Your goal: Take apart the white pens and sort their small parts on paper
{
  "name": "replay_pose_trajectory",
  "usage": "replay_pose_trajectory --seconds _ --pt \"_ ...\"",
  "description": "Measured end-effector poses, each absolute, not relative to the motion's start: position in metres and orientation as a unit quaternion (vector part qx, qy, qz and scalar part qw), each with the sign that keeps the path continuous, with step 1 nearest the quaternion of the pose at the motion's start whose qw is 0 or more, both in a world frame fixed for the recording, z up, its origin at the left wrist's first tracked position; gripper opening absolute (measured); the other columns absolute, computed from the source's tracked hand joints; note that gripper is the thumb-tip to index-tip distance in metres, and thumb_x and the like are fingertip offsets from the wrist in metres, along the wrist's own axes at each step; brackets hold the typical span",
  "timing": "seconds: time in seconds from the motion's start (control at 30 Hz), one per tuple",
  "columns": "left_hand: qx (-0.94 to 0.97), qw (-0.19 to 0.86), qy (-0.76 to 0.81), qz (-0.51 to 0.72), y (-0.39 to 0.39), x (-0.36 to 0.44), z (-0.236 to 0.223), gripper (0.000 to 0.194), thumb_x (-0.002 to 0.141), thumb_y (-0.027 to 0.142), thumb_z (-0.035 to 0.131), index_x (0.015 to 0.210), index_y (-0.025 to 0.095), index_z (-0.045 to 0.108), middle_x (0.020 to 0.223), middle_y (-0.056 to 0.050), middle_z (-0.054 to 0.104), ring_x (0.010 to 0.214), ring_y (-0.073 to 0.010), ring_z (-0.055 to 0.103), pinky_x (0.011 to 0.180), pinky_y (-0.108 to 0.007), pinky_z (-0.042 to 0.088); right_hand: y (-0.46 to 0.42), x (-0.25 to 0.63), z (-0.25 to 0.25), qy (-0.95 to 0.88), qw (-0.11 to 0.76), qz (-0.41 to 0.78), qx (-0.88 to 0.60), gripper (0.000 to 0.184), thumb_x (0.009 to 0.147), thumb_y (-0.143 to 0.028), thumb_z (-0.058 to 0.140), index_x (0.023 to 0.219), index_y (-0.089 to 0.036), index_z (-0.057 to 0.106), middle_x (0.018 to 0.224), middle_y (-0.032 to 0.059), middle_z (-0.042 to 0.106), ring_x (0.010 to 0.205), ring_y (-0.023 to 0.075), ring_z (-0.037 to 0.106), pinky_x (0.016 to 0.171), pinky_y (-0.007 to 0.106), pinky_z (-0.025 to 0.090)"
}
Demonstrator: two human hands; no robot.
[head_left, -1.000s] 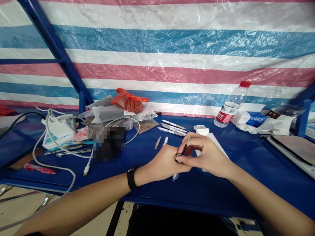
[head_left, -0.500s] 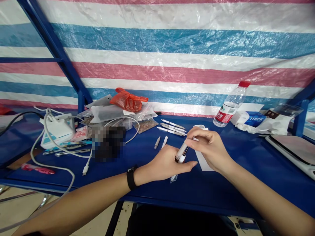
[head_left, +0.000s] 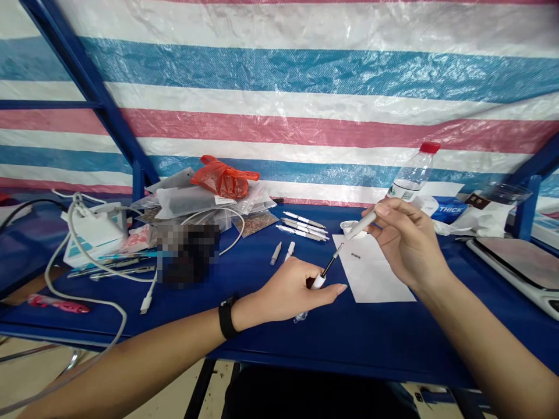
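My left hand (head_left: 288,291), with its thumb stretched out, closes around a white pen part (head_left: 319,282); a thin dark refill (head_left: 331,263) sticks up out of it. Between the thumb and fingers of my right hand (head_left: 406,244) is a whitish pen barrel (head_left: 362,224), its lower end just above the refill's tip and apart from it. Below, on a white sheet of paper (head_left: 379,279), lies a small spring-like piece (head_left: 356,255). Left of the hands are a grey pen tip piece (head_left: 276,254) and a white pen piece (head_left: 290,250), partly hidden by my left hand.
Several white pens (head_left: 305,226) lie behind the hands, beside a small white dish (head_left: 349,226). A water bottle (head_left: 410,174) stands behind my right hand. On the right is a scale (head_left: 519,262). Cables (head_left: 124,302), plastic bags (head_left: 187,201) and an orange bag (head_left: 225,177) crowd the left.
My right hand has moved right and up with the pen barrel, away from my left hand. The refill now shows bare, and more of the paper with the small piece is visible.
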State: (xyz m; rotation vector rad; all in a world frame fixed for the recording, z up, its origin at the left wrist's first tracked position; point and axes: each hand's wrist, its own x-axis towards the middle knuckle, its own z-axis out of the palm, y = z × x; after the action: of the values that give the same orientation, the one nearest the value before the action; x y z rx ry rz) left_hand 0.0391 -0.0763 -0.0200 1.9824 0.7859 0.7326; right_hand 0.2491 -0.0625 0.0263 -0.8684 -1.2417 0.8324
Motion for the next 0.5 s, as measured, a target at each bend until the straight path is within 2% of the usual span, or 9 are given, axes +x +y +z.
replay_pose_trajectory --seconds 0.13,0.3,0.4,0.5 --pt "0.794 0.428 0.306 0.303 -0.076 0.039 -0.022 0.054 0.088 0.042 0.064 0.052 0.020 0.031 0.047 0.008 0.030 0.047 -0.0062 0.027 0.047 -0.025 0.019 -0.065 0.242 0.023 -0.556 0.624 0.404 -0.372 0.029 0.070 -0.046 0.091 0.071 -0.026 0.070 0.072 -0.0003 0.072 0.068 0.0171 0.069 0.070 0.034 0.062" --pt "0.809 0.386 0.307 0.321 -0.073 0.037 -0.020 0.057 0.092 0.044 0.061 0.053 0.020 0.028 0.049 0.008 0.025 0.048 -0.0065 0.024 0.048 -0.026 0.018 -0.071 0.233 0.018 -0.623 0.531 0.443 -0.366 0.033 0.072 -0.046 0.090 0.075 -0.021 0.069 0.076 0.0035 0.077 0.065 0.0179 0.072 0.068 0.034 0.063" --pt "0.813 0.355 0.326 0.326 -0.070 0.034 -0.017 0.059 0.093 0.045 0.058 0.052 0.019 0.025 0.049 0.007 0.021 0.048 -0.0066 0.021 0.049 -0.027 0.016 -0.074 0.230 0.017 -0.631 0.508 0.478 -0.339 0.028 0.075 -0.041 0.089 0.081 -0.021 0.070 0.084 0.0051 0.080 0.071 0.0189 0.075 0.070 0.034 0.064" --pt "0.806 0.345 0.345 0.334 -0.066 0.033 -0.015 0.060 0.093 0.045 0.056 0.050 0.019 0.023 0.049 0.006 0.019 0.049 -0.0069 0.020 0.048 -0.028 0.015 -0.076 0.229 0.017 -0.657 0.507 0.454 -0.324 0.019 0.078 -0.034 0.087 0.086 -0.022 0.074 0.090 0.0058 0.081 0.080 0.0202 0.076 0.071 0.031 0.063"
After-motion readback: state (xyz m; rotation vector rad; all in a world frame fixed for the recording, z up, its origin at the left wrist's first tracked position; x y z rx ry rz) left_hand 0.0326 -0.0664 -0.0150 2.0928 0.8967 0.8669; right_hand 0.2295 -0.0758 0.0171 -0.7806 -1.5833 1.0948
